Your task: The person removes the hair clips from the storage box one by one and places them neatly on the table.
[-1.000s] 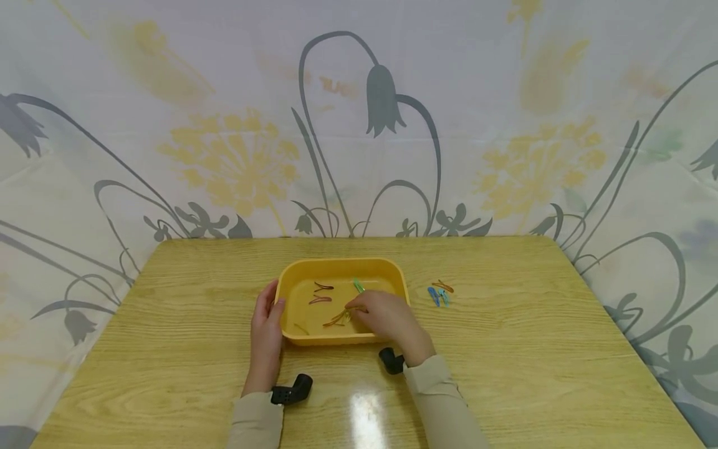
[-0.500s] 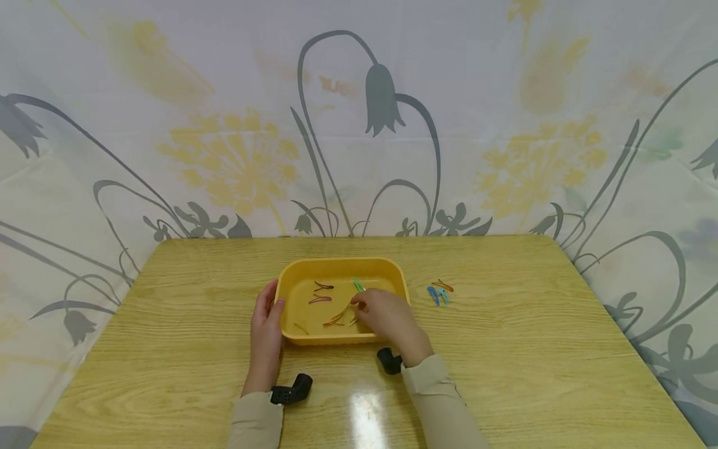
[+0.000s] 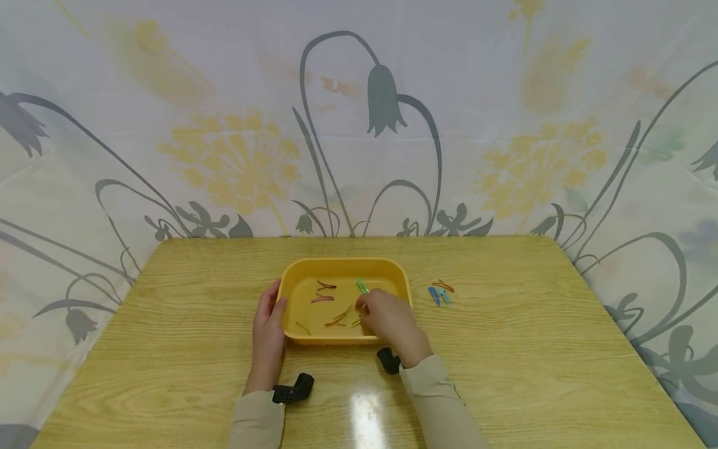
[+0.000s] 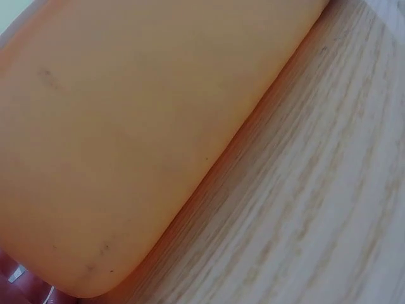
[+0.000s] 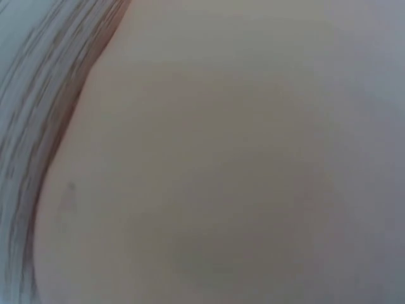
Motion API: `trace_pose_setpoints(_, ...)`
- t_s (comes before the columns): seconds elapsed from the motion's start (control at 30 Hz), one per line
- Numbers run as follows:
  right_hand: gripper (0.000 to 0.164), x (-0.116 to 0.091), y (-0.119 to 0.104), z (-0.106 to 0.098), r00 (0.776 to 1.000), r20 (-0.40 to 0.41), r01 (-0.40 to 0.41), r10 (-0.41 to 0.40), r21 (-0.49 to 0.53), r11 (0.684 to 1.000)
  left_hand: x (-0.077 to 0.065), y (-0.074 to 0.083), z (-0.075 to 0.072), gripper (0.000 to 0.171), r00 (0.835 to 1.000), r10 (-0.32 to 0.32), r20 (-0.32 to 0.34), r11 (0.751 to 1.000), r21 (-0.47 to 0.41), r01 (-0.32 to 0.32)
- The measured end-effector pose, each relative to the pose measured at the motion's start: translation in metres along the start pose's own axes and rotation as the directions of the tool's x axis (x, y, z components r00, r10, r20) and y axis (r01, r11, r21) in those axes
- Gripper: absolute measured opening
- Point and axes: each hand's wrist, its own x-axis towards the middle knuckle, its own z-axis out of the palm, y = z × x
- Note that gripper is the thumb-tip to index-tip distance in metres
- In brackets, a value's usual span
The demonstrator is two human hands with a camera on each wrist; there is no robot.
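In the head view, my left hand (image 3: 269,324) holds the left end of a yellow plastic tray (image 3: 342,340), thumb at the rim and fingers along the outside wall. My right hand (image 3: 389,318) reaches over the near right rim into the tray, its fingers bent downward. Beside its fingertips lie a yellow hair clip (image 3: 356,322) and a green hair clip (image 3: 361,285), each partly covered. Whether the fingertips pinch anything is hidden. Further left in the tray are orange-brown hair clips (image 3: 336,319), a dark red hair clip (image 3: 326,286), a pinkish hair clip (image 3: 322,299) and a yellowish hair clip (image 3: 303,327).
On the wooden table (image 3: 533,349), right of the tray, lie a blue hair clip (image 3: 434,296), a light-blue hair clip (image 3: 445,297) and an orange-brown hair clip (image 3: 444,285). A patterned cloth (image 3: 449,156) hangs behind. Both wrist views mostly show the tray's outer wall (image 4: 139,126).
My right fingers have let go of an orange-brown hair clip, which now lies in the tray, and have drawn slightly right. The left hand keeps its hold on the tray.
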Motion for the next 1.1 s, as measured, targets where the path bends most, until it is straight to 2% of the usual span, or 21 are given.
trace_pose_setpoints(0.47,0.011,-0.0006,0.0017,0.0024,0.999,0.037,-0.01,0.011,-0.015,1.0,0.0006,-0.0004,-0.0001,0.038,1.0,0.008,-0.013,1.0,0.026,-0.007)
trace_pose_setpoints(0.63,0.01,-0.0004,0.0018,0.0012,1.0,0.022,-0.016,0.016,-0.007,1.0,0.001,-0.0014,0.0006,0.038,1.0,0.01,0.005,1.0,-0.015,-0.01)
trace_pose_setpoints(0.83,0.003,-0.0001,0.0019,-0.0006,1.0,-0.004,-0.016,0.016,0.049,0.999,0.0016,-0.0016,0.0,0.038,1.0,0.011,0.01,1.0,-0.005,-0.011)
trace_pose_setpoints(1.1,0.005,0.0022,0.0027,-0.0015,1.0,-0.029,0.01,-0.008,0.057,0.998,0.0014,0.0016,0.0001,0.039,1.0,-0.007,-0.011,1.0,0.013,0.007)
